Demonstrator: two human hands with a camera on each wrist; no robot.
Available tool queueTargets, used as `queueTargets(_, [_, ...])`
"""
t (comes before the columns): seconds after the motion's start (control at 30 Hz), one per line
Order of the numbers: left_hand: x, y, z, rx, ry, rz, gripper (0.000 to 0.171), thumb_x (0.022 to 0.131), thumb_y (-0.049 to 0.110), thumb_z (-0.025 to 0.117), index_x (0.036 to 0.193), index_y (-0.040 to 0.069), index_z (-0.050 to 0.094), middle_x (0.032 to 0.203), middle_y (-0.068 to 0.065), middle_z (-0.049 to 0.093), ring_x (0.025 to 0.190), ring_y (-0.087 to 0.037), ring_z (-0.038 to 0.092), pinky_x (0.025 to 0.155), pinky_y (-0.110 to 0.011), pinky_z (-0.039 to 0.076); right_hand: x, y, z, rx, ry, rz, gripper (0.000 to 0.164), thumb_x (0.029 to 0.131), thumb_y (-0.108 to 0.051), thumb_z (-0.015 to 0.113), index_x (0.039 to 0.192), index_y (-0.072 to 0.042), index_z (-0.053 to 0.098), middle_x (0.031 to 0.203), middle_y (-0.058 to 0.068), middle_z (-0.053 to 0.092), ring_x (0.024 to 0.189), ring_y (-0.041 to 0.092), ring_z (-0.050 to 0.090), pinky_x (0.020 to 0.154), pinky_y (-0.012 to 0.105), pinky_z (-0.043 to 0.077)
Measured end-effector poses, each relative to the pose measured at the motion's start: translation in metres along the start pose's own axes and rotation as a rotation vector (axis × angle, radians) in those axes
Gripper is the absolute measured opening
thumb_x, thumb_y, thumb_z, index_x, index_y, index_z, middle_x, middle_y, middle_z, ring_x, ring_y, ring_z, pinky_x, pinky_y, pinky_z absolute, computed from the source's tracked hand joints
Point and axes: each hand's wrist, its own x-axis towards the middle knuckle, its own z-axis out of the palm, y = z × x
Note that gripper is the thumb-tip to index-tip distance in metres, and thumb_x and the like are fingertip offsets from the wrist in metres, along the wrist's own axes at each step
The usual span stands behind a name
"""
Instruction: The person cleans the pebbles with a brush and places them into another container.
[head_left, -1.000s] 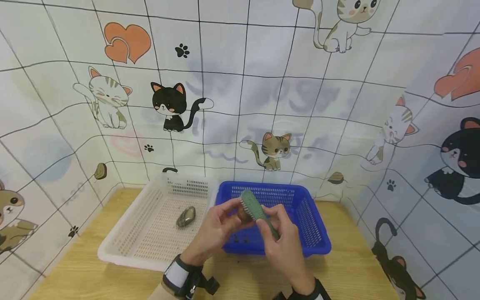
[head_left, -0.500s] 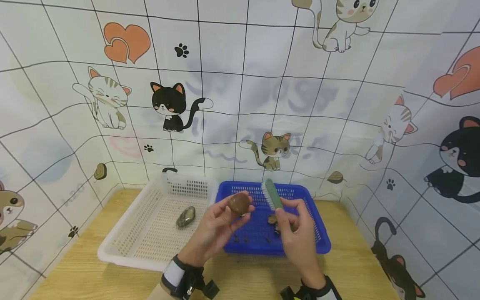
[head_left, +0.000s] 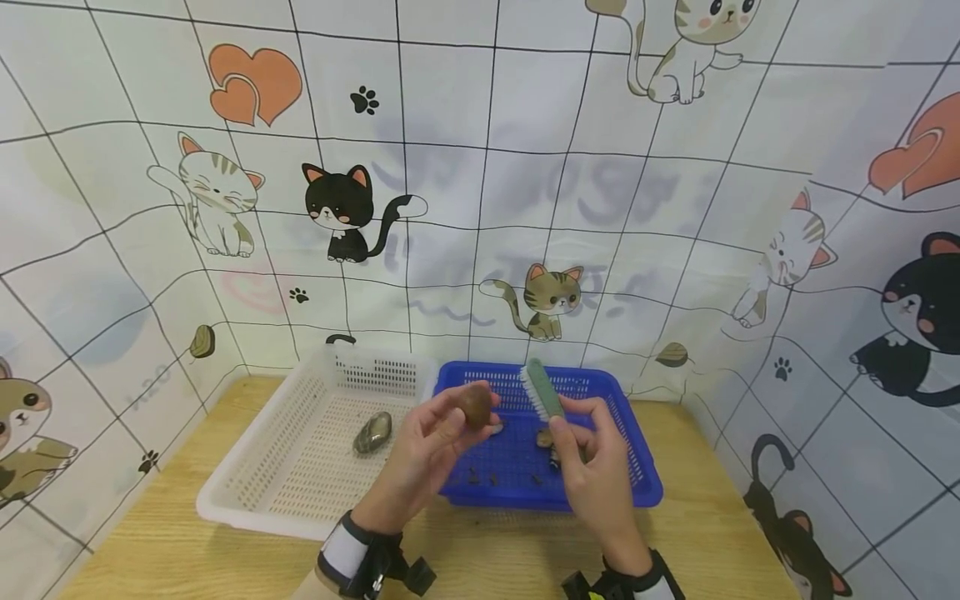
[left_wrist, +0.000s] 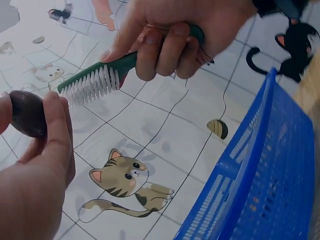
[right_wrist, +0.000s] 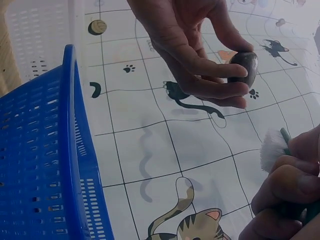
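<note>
I'm seeing the left hand (head_left: 416, 467) pinching the brown stone (head_left: 475, 405), the green brush (head_left: 547, 392) now standing clear.
The right hand (head_left: 592, 483) is gripping its handle; a second ago the bristles were covering the stone, so I'm judging that scrubbing is pausing for a check. The stone is staying raised near the blue basket (head_left: 517, 505); a glossy stone (head_left: 372, 434) is lying in the white basket (head_left: 255, 522).
</note>
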Motion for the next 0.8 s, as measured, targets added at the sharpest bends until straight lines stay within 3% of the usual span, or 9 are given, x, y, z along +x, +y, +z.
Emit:
queueTargets(0.1, [-0.001, 0.002, 0.001, 0.156, 0.033, 0.029, 0.043, 0.114, 0.01, 0.05, 0.155, -0.002, 0.048, 0.148, -0.027, 0.059, 0.128, -0.031, 0.069, 0.114, -0.045, 0.055, 0.001, 0.0, 0.0, -0.004, 0.0, 0.009, 0.024, 0.111, -0.016, 0.06, 0.133, -0.008, 0.059, 0.077, 0.003, 0.076, 0.04, -0.001, 0.031, 0.034, 0.024, 0.026])
queueTargets(0.33, [-0.007, 0.006, 0.001, 0.673, 0.221, 0.111, 0.043, 0.099, 0.018, 0.078, 0.141, 0.014, 0.067, 0.126, -0.004, 0.074, 0.113, -0.019, 0.072, 0.088, -0.029, 0.065, 0.003, 0.001, 0.0, -0.013, 0.003, 0.021, 0.024, 0.111, -0.019, 0.061, 0.133, -0.009, 0.06, 0.074, 0.002, 0.072, 0.042, -0.001, 0.029, 0.034, 0.022, 0.024])
queueTargets(0.47, [-0.015, 0.008, -0.002, 0.798, 0.257, 0.138, 0.042, 0.097, 0.022, 0.082, 0.137, 0.02, 0.069, 0.119, 0.001, 0.077, 0.109, -0.017, 0.074, 0.083, -0.032, 0.067, 0.003, 0.002, -0.001, -0.015, 0.005, 0.015, 0.024, 0.111, -0.018, 0.06, 0.132, -0.009, 0.06, 0.073, 0.002, 0.071, 0.042, -0.001, 0.03, 0.034, 0.022, 0.025])
queueTargets(0.6, [-0.02, 0.015, -0.013, 0.883, 0.271, 0.168, 0.041, 0.096, 0.024, 0.083, 0.135, 0.017, 0.07, 0.115, 0.001, 0.078, 0.106, -0.017, 0.076, 0.083, -0.031, 0.067, 0.003, 0.003, -0.001, -0.021, 0.001, 0.019, 0.024, 0.111, -0.019, 0.06, 0.133, -0.008, 0.059, 0.067, 0.001, 0.064, 0.042, 0.0, 0.031, 0.033, 0.022, 0.026])
queueTargets(0.8, [-0.029, 0.038, -0.036, 0.996, 0.299, 0.109, 0.042, 0.095, 0.026, 0.085, 0.133, 0.015, 0.07, 0.114, 0.002, 0.078, 0.102, -0.015, 0.078, 0.083, -0.027, 0.067, 0.003, 0.004, -0.003, -0.018, 0.011, 0.034, 0.024, 0.111, -0.02, 0.061, 0.132, -0.009, 0.059, 0.076, 0.003, 0.073, 0.043, 0.001, 0.032, 0.034, 0.023, 0.026])
